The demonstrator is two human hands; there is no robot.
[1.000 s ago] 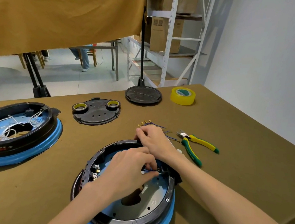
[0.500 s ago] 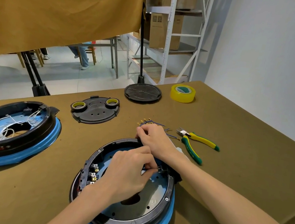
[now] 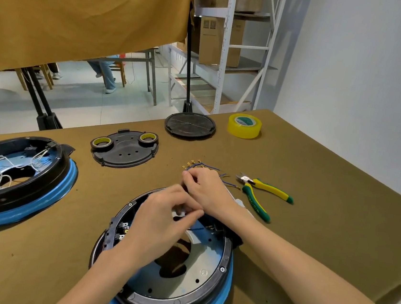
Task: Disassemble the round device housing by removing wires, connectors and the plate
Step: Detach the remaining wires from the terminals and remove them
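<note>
From my remote seat: the round device housing (image 3: pixel 179 287), black with a blue base ring, sits at 6 o'clock on the olive-covered table (image 3: pixel 311 227), its grey inner plate (image 3: pixel 195 276) still in place. Both bare hands meet over the housing's far rim. The left hand (image 3: pixel 159 222) has its fingers curled, thumb and forefinger pinching something small and pale that I cannot identify; a thin blue wire (image 3: pixel 195 228) runs just below those fingertips. The right hand (image 3: pixel 205 190) is curled down onto the rim at 12 o'clock of the housing; what its fingers hold, if anything, I cannot tell.

Just beyond the right hand lies a loose bundle of removed blue wires (image 3: pixel 205 167) with brass terminals, and at 3 o'clock of them yellow-and-green cutting pliers (image 3: pixel 259 193). At 9 o'clock on the table rests a second housing (image 3: pixel 16 181) with white wiring inside. Farther back, a black cover (image 3: pixel 124 150) carries two small tape rolls, a round black disc (image 3: pixel 190 125) lies at 12 o'clock, and a yellow tape roll (image 3: pixel 244 126) stands to its right
</note>
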